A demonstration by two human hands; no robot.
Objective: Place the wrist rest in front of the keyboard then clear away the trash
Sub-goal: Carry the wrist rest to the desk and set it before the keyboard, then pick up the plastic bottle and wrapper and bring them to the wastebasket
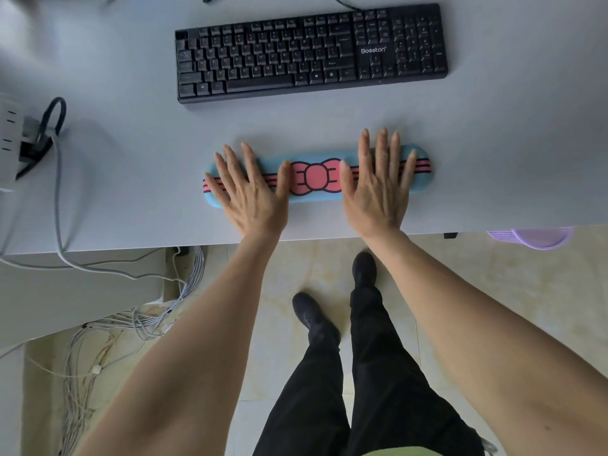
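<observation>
Both hands, left [251, 192] and right [378, 189], press flat with fingers spread on the blue bow-print wrist rest [316, 176], well short of the Bosston keyboard [309, 51] beyond the fingertips. Uneven pushing could skew it.

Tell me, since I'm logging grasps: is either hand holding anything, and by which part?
Nothing is gripped. The left hand and right hand lie flat, fingers spread, on top of the wrist rest, either side of its pink bow.
</observation>
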